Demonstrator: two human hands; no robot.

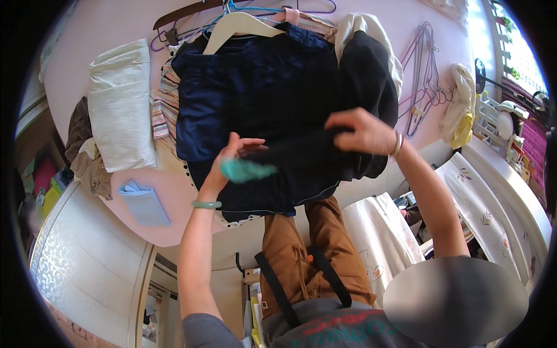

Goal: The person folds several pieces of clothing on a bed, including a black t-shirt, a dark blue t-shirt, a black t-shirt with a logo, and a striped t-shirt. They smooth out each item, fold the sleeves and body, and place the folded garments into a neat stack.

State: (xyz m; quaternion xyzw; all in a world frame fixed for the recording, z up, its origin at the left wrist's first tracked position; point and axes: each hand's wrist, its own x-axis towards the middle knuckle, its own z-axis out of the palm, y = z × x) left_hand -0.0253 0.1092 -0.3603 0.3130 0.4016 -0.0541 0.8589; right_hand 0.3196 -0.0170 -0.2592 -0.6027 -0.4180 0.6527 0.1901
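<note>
The crumpled turquoise cloth (246,170) lies against the left hand (215,174); whether that grip is clamped on it cannot be told. The right hand (365,132) is over the black fabric garment (290,104), fingers curled, closure blurred. The pink surface (168,184) apparently carries the garment's weight, leaving both hands free. Below the grips, the hem overlaps the near edge; room for moving lies left of the left grip, before the folded pale-blue cloth (144,204).

I see the bare right hand (365,132) blurry at two o'clock, and a smeary, crumpled teal thing (246,170) at nine.
</note>
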